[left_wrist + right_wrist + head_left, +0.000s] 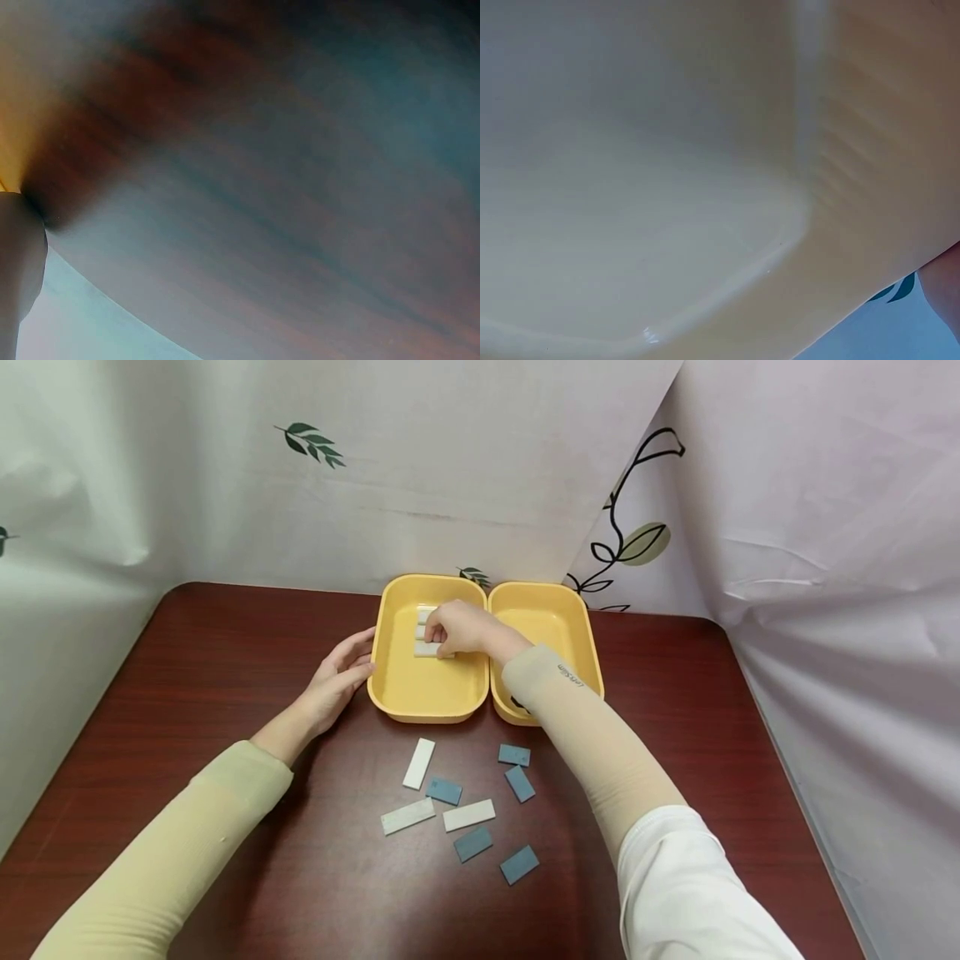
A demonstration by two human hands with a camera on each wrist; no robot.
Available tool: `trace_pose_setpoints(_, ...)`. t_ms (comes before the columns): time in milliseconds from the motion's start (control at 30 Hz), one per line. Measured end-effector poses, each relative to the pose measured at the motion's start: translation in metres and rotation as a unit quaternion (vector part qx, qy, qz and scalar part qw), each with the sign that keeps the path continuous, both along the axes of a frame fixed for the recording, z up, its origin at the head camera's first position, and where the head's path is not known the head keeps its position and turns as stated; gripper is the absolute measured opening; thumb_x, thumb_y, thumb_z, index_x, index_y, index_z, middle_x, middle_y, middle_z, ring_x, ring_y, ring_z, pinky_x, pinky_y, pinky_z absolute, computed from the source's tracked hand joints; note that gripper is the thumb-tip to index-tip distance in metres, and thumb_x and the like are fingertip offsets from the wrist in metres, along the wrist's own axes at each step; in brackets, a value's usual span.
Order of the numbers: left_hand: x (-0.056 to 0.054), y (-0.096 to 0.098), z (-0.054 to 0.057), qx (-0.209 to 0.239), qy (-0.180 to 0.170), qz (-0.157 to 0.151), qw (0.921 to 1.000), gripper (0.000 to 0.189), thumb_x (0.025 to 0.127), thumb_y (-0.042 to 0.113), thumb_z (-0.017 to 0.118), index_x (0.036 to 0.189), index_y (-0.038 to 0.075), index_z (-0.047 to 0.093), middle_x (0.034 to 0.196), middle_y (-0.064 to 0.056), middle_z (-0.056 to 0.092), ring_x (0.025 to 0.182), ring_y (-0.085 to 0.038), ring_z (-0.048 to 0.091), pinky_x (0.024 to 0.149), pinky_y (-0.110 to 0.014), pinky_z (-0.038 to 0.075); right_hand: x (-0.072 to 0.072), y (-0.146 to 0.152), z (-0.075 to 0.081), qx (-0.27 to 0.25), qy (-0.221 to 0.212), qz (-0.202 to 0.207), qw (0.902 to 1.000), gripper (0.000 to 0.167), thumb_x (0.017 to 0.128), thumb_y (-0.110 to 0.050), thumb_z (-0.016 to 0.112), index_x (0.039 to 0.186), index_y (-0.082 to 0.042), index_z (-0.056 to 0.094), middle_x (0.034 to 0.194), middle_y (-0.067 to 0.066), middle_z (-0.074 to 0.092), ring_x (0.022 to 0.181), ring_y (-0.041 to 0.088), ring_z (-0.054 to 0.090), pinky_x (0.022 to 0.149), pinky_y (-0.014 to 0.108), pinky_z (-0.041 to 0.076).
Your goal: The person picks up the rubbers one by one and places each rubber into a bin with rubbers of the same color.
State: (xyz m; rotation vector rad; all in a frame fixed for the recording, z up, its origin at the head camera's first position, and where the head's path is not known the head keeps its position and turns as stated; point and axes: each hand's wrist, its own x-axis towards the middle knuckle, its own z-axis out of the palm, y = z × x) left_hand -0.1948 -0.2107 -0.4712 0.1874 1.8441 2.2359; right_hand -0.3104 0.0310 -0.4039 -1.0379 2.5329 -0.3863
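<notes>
In the head view my left hand (339, 683) rests with fairly straight fingers against the outer left side of the left yellow tray (427, 695). My right hand (468, 628) reaches down inside that tray, its thumb and fingers pinching a white rectangular tile (426, 649) near the tray's floor. Two similar pale tiles lie in a row just beyond it, partly covered by the fingers. In the left wrist view only a blurred finger edge (21, 262) shows. The right wrist view is filled by blurred yellow tray wall (885, 187), and the tile is out of sight there.
The right yellow tray (551, 625) stands beside the left one, partly under my right forearm, with a small dark thing (517, 702) at its near end. Three white tiles (469, 815) and several blue-grey tiles (519, 865) lie scattered on the brown table (322, 877). Behind hangs a patterned cloth (420, 485).
</notes>
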Motion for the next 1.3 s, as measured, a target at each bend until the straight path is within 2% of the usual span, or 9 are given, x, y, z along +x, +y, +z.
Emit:
trace_pose_setpoints(433,-0.001,0.0,0.0,-0.002,-0.002,-0.002,1.0,0.064,0.107,0.0,0.049,0.167,0.006,0.027,0.151,-0.002,0.047,0.136,-0.013,0.048,0.107,-0.016,0.047,-0.002,0.0,-0.001,-0.004,-0.003,-0.001,1.0,0.021,0.09,-0.008,0.083,0.11,-0.007,0.078,0.104,0.007,0.075,0.096,0.017,0.066,0.091,0.028,0.053)
trace_pose_setpoints(800,0.0,0.0,-0.001,0.0,0.001,-0.002,1.0,0.064,0.107,-0.001,0.048,0.167,0.005,0.027,0.15,-0.002,0.048,0.135,-0.013,0.049,0.106,-0.015,0.047,-0.001,0.001,0.006,-0.053,-0.014,-0.012,0.9984,0.02,0.091,-0.004,0.078,0.111,-0.003,0.077,0.11,0.011,0.076,0.102,0.019,0.069,0.093,0.027,0.056)
trace_pose_setpoints(1100,0.002,0.001,0.001,-0.002,0.0,-0.002,1.0,0.064,0.108,0.0,0.049,0.167,0.005,0.027,0.149,-0.001,0.048,0.135,-0.012,0.048,0.107,-0.015,0.047,0.004,0.0,0.03,-0.062,0.018,0.002,0.9979,0.018,0.096,-0.007,0.074,0.113,-0.002,0.077,0.11,0.012,0.077,0.102,0.021,0.07,0.095,0.029,0.056)
trace_pose_setpoints(1300,0.002,0.001,0.002,-0.001,0.0,0.0,1.0,0.063,0.108,0.001,0.05,0.167,0.006,0.028,0.147,0.001,0.049,0.135,-0.012,0.049,0.106,-0.015,0.047,0.009,0.003,0.049,-0.058,0.015,0.008,0.9982,0.02,0.098,-0.01,0.074,0.116,-0.002,0.077,0.112,0.011,0.077,0.104,0.021,0.07,0.097,0.032,0.055)
